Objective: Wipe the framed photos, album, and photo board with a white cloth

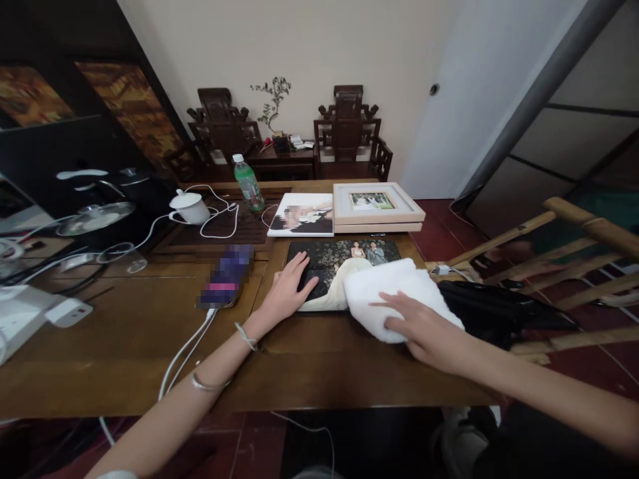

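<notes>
A dark wedding photo panel (329, 274) lies flat on the wooden table, showing a couple and a long white gown. My left hand (285, 287) rests on its left edge with the fingers stretched out, holding nothing. On the panel's right side is a folded white towel (377, 287), which hides that part of the picture. My right hand (422, 326) grips the towel from the near right, some fingers curled into the cloth and others lying along it.
Behind the panel lie a white-edged photo print (302, 216) and stacked pale frames (379, 207). Left of my hand is a phone (227, 276) on a white cable. Further off stand a lidded cup (190, 207), a green-labelled bottle (248, 183) and a glass pot (97, 219). A black bag (492, 313) sits right.
</notes>
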Action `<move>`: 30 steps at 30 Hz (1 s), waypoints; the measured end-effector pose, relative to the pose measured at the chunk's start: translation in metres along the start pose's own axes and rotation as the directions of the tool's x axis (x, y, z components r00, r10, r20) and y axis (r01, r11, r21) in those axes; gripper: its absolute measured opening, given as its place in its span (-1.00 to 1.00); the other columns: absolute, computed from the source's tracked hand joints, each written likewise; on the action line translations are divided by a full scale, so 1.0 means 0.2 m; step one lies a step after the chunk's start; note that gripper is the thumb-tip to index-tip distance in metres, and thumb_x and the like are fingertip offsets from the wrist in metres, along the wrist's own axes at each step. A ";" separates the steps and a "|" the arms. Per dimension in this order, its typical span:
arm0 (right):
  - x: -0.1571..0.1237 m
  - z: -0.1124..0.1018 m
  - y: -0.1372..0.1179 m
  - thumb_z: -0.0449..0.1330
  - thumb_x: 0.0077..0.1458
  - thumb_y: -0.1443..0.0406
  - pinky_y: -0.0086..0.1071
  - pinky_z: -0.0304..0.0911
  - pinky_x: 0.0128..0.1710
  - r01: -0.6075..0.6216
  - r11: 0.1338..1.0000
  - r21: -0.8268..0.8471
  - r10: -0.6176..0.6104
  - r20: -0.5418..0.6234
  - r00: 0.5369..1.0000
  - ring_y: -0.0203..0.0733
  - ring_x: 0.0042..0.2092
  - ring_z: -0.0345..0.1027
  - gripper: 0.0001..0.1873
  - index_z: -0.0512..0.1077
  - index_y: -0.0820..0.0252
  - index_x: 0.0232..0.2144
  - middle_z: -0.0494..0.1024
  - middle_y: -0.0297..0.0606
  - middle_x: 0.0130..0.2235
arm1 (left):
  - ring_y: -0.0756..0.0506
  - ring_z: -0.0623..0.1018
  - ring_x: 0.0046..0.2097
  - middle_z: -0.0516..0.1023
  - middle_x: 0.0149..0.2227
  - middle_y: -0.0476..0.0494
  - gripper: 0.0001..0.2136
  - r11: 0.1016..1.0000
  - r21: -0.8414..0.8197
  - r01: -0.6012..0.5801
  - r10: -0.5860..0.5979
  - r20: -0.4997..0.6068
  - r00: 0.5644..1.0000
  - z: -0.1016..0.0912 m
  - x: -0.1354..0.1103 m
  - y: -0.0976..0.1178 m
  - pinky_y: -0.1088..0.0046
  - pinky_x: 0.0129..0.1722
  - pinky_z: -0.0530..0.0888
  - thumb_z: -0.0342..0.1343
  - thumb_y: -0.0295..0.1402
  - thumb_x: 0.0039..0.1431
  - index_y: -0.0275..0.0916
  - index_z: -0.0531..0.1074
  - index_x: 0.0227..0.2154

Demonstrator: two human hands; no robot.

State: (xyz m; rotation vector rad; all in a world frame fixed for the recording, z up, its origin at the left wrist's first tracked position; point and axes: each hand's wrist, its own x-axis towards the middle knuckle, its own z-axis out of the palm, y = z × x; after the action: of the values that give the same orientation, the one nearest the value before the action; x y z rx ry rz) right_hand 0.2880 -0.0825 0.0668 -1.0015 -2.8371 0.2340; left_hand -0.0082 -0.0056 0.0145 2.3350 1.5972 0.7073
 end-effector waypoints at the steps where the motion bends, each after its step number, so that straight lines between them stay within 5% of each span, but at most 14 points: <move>1: 0.04 -0.01 0.04 -0.05 -0.28 0.62 0.03 0.00 0.14 0.003 1.000 -0.021 -0.004 -0.010 1.000 0.05 0.23 -0.01 -0.45 0.38 0.21 -0.20 0.30 -0.03 0.13 | -0.22 0.11 0.28 0.09 0.27 -0.30 -0.53 1.000 0.000 -0.001 0.001 -0.002 1.000 0.00 0.00 0.00 0.00 0.13 0.20 -0.12 -0.16 0.25 -0.25 0.13 0.17; 8: 0.43 -0.06 0.30 -0.03 -0.22 0.62 -0.09 0.20 -0.05 -0.044 0.994 -0.102 0.044 -0.006 0.999 0.07 0.07 0.22 -0.49 0.34 0.26 -0.17 0.40 0.06 -0.03 | -0.19 0.10 0.28 0.12 0.26 -0.27 -0.59 1.000 -0.030 -0.003 0.003 0.010 1.000 0.00 0.01 -0.02 0.00 0.13 0.20 -0.19 -0.26 0.29 -0.24 0.15 0.16; 13: 0.58 -0.04 0.38 -0.06 -0.19 0.63 0.11 0.04 0.03 -0.057 0.984 -0.170 0.063 0.031 0.998 0.16 0.22 -0.04 -0.41 0.27 0.32 -0.04 0.24 0.15 0.13 | -0.18 0.09 0.29 0.11 0.27 -0.26 -0.59 0.999 -0.035 -0.017 0.017 0.002 1.000 0.01 0.01 -0.03 0.00 0.13 0.20 -0.21 -0.27 0.30 -0.22 0.15 0.17; 17: 0.51 0.01 0.30 -0.06 -0.19 0.65 0.23 -0.05 0.06 -0.030 0.982 -0.187 0.037 0.037 0.999 0.21 0.26 -0.19 -0.38 0.28 0.29 -0.02 0.09 0.05 0.24 | -0.17 0.08 0.29 0.11 0.27 -0.25 -0.60 1.000 -0.029 -0.014 0.014 0.003 1.000 0.02 0.01 -0.04 0.02 0.13 0.20 -0.22 -0.28 0.30 -0.23 0.15 0.17; 23: 0.22 0.07 -0.05 0.04 -0.22 0.60 0.29 -0.24 0.13 0.009 0.994 -0.105 0.000 0.081 0.997 0.23 0.30 -0.39 -0.38 0.33 0.22 -0.03 -0.02 -0.04 0.29 | -0.17 0.08 0.29 0.10 0.27 -0.27 -0.60 1.000 -0.018 -0.007 0.007 0.002 1.000 0.02 0.01 -0.04 0.06 0.14 0.20 -0.22 -0.30 0.30 -0.26 0.14 0.16; 27: 0.11 0.04 -0.21 0.08 -0.25 0.57 0.31 -0.24 0.14 0.037 0.999 -0.005 -0.036 0.204 0.978 0.26 0.29 -0.34 -0.42 0.38 0.19 -0.09 0.00 -0.07 0.29 | -0.16 0.07 0.29 0.10 0.27 -0.27 -0.60 1.000 -0.014 -0.007 0.007 0.009 1.000 0.02 0.01 -0.03 0.05 0.15 0.19 -0.21 -0.32 0.29 -0.26 0.14 0.16; 30: 0.15 0.01 -0.19 0.03 -0.22 0.59 0.22 -0.14 0.15 0.043 0.999 0.026 -0.048 0.192 0.980 0.18 0.29 -0.25 -0.40 0.37 0.15 -0.08 0.09 -0.11 0.26 | -0.17 0.09 0.29 0.11 0.27 -0.26 -0.60 0.999 -0.029 -0.012 0.012 -0.009 1.000 0.03 0.01 -0.03 0.03 0.14 0.19 -0.21 -0.33 0.29 -0.24 0.15 0.16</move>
State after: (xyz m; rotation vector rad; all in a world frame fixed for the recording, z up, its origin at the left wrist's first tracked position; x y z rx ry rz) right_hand 0.2419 -0.0930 0.0744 -0.9570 -3.0191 0.3762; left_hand -0.0103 -0.0002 0.0078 2.3260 1.5668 0.7403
